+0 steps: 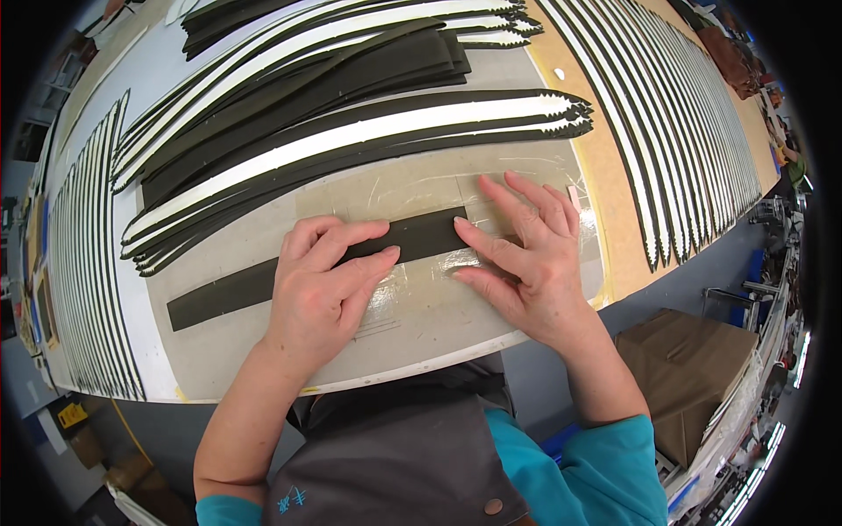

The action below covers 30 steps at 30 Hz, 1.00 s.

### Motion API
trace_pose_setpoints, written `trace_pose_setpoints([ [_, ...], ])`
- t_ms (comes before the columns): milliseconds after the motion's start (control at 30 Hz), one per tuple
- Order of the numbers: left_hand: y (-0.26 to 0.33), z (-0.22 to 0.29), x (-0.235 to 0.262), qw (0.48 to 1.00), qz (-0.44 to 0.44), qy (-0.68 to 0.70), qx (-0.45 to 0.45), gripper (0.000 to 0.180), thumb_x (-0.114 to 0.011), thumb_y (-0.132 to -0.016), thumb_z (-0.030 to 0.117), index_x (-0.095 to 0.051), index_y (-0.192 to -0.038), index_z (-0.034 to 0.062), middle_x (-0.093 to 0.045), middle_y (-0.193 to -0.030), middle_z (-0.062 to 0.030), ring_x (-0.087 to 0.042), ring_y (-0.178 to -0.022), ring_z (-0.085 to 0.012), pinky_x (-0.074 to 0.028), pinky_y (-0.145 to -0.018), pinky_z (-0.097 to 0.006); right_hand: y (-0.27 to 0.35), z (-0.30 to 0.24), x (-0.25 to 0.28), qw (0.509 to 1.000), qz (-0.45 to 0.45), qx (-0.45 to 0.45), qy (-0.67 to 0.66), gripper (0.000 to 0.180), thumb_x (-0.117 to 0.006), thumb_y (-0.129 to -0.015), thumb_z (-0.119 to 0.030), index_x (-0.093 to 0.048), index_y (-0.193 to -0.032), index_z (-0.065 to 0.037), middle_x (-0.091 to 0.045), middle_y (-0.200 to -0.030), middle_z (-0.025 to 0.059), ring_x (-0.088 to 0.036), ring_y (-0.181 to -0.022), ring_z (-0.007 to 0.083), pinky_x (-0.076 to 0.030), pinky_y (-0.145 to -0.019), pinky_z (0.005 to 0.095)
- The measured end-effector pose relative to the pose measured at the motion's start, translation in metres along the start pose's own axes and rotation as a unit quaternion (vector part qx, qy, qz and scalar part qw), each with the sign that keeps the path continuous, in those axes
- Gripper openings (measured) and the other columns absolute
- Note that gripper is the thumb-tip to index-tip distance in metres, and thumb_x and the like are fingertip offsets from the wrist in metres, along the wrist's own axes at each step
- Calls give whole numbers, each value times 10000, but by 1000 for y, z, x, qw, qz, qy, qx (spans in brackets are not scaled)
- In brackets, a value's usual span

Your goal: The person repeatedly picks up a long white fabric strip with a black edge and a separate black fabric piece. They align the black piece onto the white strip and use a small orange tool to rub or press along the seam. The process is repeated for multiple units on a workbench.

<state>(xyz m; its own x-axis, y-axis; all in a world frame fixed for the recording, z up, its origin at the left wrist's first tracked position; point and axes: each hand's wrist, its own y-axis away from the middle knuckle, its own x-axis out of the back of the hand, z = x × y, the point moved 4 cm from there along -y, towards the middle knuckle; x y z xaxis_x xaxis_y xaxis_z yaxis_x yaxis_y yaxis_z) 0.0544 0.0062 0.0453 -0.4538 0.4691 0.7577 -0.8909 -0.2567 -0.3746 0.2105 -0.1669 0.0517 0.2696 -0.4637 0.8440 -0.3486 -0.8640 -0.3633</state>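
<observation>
A long, flat black strip (430, 232) lies slantwise on the grey work surface in front of me, its left end nearer to me. My left hand (329, 272) bends over the middle of it, with the index fingertip on its upper edge and the thumb on its lower edge. At the strip's right end is my right hand (526, 250), fingers spread. Its index fingertip touches the end of the strip, while the thumb rests on the clear sheet (412, 294) just below. Part of the strip is hidden under my left hand.
Beyond the strip lies a stack of black-and-white strips (351, 131) with jagged ends, and folded black pieces (395, 66) behind it. Rows of similar strips (605, 96) stretch along the right, others (96, 263) along the left. A brown covered box (684, 368) stands beyond the table's right edge.
</observation>
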Motion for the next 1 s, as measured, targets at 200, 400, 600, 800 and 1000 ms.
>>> trace_pose_setpoints([
  [200, -1, 2, -1, 1000, -1, 4, -1, 238, -803, -797, 34, -811, -1022, 108, -733, -1169, -55, -599, -1027, -306, -510, -887, -388, 0, 2, 1, 1000, -7, -11, -6, 431, -888, -735, -300, -811, -1139, -172, -621, -1446, 120, -491, -1381, 364, -310, -1143, 530],
  [400, 2, 0, 11, 999, 32, 12, 12, 217, -817, -776, 39, -799, -987, 84, -732, -1144, -47, -606, -1017, -303, -520, -876, -391, -3, 0, -1, 1000, 6, -9, 25, 370, -887, -736, -296, -824, -1084, -188, -646, -1399, 120, -529, -1346, 355, -342, -1132, 532],
  [600, 30, -19, 31, 995, 55, 4, 84, 222, -834, -740, 26, -789, -954, 66, -723, -1057, -52, -630, -974, -260, -521, -831, -365, -4, -1, -3, 1000, 2, -2, 28, 343, -879, -749, -267, -833, -1071, -155, -655, -1397, 138, -528, -1345, 367, -334, -1123, 505],
  [800, 27, -13, 24, 998, 55, -23, 35, 256, -812, -777, 71, -798, -1030, 103, -718, -1052, -37, -615, -971, -270, -503, -860, -380, -5, -1, -6, 1000, -6, 4, 27, 321, -873, -768, -245, -834, -1066, -134, -645, -1418, 138, -510, -1360, 360, -326, -1123, 477],
  [1000, 27, -12, 18, 998, 48, -33, 19, 252, -787, -790, 67, -797, -1039, 105, -737, -1153, -8, -606, -983, -267, -487, -881, -390, -4, 0, -4, 1000, -16, -2, 27, 292, -861, -792, -221, -834, -1069, -130, -638, -1431, 133, -503, -1369, 364, -330, -1119, 481],
])
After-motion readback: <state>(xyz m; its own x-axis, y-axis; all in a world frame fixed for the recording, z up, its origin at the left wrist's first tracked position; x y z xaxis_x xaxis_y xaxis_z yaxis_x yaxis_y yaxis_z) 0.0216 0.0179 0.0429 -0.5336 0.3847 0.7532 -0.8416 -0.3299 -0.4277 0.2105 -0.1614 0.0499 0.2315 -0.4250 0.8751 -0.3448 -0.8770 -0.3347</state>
